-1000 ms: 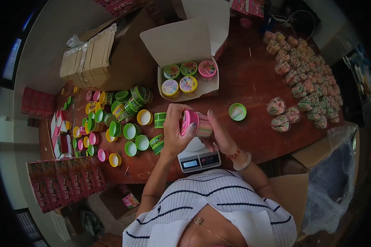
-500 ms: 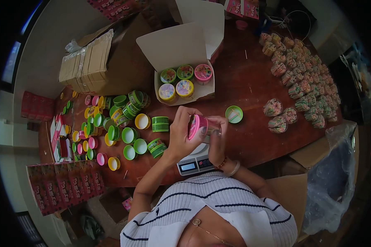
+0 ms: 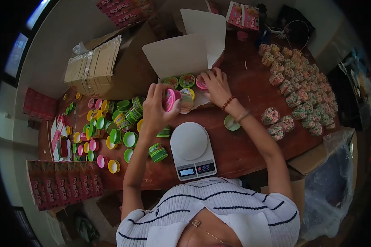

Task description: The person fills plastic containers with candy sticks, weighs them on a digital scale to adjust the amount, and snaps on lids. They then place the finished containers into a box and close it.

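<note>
My left hand (image 3: 156, 108) is closed around a tub with a pink lid (image 3: 169, 100), tilted on its side at the front left corner of the open white box (image 3: 175, 47). Its clear side shows pale sticks inside. My right hand (image 3: 219, 89) reaches to the box's right side, its fingers closed about the edge of another pink-lidded tub (image 3: 201, 82) standing there. Beside that tub in the box are green-lidded tubs (image 3: 187, 80) and a yellow-lidded one (image 3: 188, 93), partly hidden by my left hand.
A white kitchen scale (image 3: 189, 142) lies in front of me. Green, yellow and pink lids (image 3: 130, 139) are heaped at left, by a cardboard box (image 3: 95, 68). A green lid (image 3: 231, 122) lies under my right forearm. Several bundles of sticks (image 3: 303, 88) stand at right.
Both hands have moved forward from above the scale to the white box. The left hand carries the pink-lidded tub; the right has let go of it and reached to one in the box.
</note>
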Demonstrator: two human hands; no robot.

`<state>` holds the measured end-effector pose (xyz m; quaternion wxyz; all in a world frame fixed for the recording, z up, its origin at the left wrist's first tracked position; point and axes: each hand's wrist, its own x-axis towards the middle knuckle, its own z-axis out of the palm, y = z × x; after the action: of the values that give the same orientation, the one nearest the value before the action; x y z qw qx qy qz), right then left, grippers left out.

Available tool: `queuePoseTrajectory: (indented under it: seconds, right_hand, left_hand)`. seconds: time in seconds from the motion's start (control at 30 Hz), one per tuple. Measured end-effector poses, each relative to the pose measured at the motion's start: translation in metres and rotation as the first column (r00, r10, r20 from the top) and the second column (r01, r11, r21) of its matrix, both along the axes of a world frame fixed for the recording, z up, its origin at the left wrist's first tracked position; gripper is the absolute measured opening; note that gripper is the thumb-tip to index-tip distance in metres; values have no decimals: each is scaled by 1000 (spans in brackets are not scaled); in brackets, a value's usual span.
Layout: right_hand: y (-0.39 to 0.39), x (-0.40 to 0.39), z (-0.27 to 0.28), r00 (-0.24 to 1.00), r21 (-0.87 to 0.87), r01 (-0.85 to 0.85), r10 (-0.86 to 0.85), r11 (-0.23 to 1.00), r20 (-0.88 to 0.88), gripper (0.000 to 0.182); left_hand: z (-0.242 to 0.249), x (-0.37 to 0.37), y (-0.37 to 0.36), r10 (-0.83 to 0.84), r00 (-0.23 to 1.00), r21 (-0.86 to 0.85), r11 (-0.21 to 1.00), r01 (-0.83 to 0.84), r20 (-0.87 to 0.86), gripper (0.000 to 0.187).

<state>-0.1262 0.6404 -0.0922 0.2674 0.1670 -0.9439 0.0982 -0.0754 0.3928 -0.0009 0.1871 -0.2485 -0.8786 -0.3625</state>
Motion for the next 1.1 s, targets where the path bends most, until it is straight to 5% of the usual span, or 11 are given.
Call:
queuePoseTrajectory:
  seconds: [0.23,0.3,0.33,0.4,0.53,0.63,0.73,0.8,0.9,1.07,1.1]
  right_hand:
    - [-10,-26,9,974,-82,66,-47,994,221,56]
    - [-19,-31,-4,981,-14,173,-173,985,-84,55]
    - [-17,-28,-3,982,-13,169,-169,986,-84,55]
    - [-8,-22,5,958,-223,61,6,973,288,46]
    - [-5,-15,-14,988,-163,-7,32,987,153,58]
    - [0,-16,-22,978,-371,79,1,925,211,69]
    - [18,-14,-35,916,-433,63,121,899,383,80]
    - [41,-21,-47,824,-666,-139,459,732,333,81]
    - [32,4,-14,734,-526,123,279,842,619,81]
    - [37,30,1,600,-555,150,371,818,709,71]
    - [36,26,-4,771,-583,-12,379,813,512,66]
  left_hand:
    - [4,9,-50,128,991,127,983,-133,47,35]
    - [2,12,-53,133,990,190,972,-139,46,35]
    - [0,13,-54,137,990,192,971,-143,47,35]
    - [-4,12,-54,109,994,133,985,-111,17,35]
    - [-12,-2,-35,66,996,144,987,-74,61,39]
    - [-17,-25,1,-19,998,166,986,7,68,44]
    - [-33,-55,35,-118,990,15,993,117,80,51]
    - [-65,-77,53,-209,978,-136,968,209,17,46]
    - [-62,-67,70,-108,992,-224,970,91,-61,54]
    - [-76,-41,83,29,998,-374,927,-7,52,58]
    - [-77,-36,80,-27,997,-341,940,1,-72,57]
